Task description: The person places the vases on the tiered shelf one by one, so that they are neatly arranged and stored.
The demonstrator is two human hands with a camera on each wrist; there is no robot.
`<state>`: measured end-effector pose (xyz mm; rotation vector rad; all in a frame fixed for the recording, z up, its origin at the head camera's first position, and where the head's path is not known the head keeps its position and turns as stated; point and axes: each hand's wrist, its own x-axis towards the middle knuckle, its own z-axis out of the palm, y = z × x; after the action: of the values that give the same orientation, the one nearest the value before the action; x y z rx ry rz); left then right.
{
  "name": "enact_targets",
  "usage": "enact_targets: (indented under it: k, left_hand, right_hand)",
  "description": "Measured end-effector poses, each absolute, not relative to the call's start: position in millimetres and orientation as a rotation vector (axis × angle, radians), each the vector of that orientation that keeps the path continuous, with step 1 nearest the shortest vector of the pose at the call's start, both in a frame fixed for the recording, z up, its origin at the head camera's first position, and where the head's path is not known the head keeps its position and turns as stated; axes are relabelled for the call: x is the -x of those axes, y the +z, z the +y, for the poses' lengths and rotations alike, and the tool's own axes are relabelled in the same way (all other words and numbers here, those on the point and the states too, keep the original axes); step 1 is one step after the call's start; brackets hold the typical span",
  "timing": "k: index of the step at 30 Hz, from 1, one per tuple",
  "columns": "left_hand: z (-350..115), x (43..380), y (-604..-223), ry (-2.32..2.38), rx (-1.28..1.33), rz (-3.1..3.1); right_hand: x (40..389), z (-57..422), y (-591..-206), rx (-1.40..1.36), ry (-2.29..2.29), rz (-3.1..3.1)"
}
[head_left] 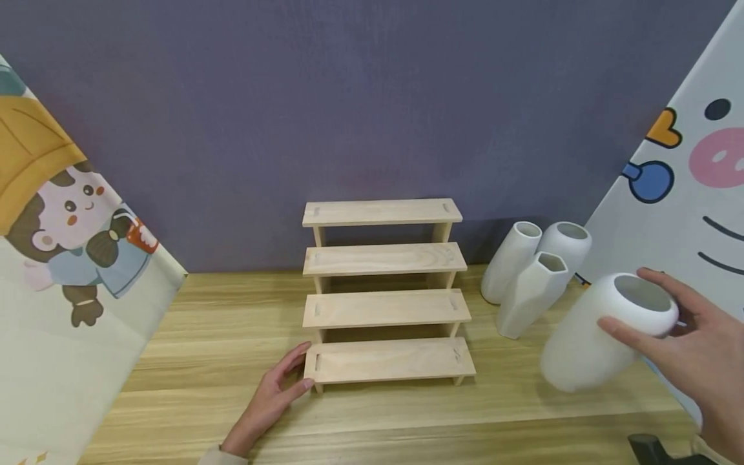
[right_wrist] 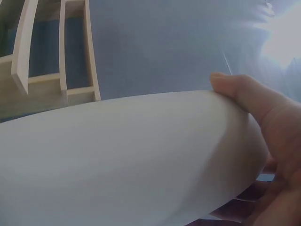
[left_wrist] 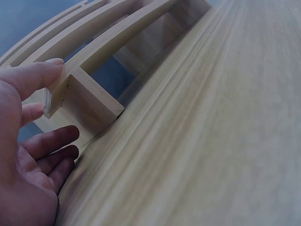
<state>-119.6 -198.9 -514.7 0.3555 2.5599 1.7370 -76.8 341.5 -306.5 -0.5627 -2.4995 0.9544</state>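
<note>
My right hand (head_left: 692,329) grips a tall white vase (head_left: 593,342) near its mouth, thumb on the near side. The vase leans, its open top toward the right, and seems to be just above the table. In the right wrist view its smooth white body (right_wrist: 122,155) fills the lower half, and part of the fingers is hidden behind it. At the left end of the lowest board of a four-step wooden display rack (head_left: 389,361), my left hand (head_left: 273,391) rests with loosely spread fingers. Its thumb touches the board's front corner (left_wrist: 51,99).
Right of the rack stand a slim white vase (head_left: 511,265), a faceted white vase (head_left: 531,297) and a rounded white vase (head_left: 566,242), close together. A dark wall (head_left: 372,97) rises behind the wooden table (head_left: 232,323). Printed panels flank both sides. A dark object (head_left: 648,445) shows at the lower right.
</note>
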Motion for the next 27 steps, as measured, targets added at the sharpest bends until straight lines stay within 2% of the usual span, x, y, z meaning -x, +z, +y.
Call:
enact_targets:
  k: [3, 11, 20, 27]
  left_hand:
    - [-199, 119, -514, 1.734, -0.353, 2.56]
    - [-199, 118, -514, 1.736, -0.362, 2.564]
    - [-198, 118, -513, 1.746, -0.338, 2.54]
    - [-198, 118, -513, 1.748, -0.337, 2.543]
  right_hand:
    - [77, 336, -304, 0.571, 0.93, -2.515]
    - [78, 323, -297, 0.313, 0.912, -2.396]
    - [77, 310, -295, 0.255, 0.895, -2.401]
    - [81, 295, -294, 0.093, 0.932, -2.331]
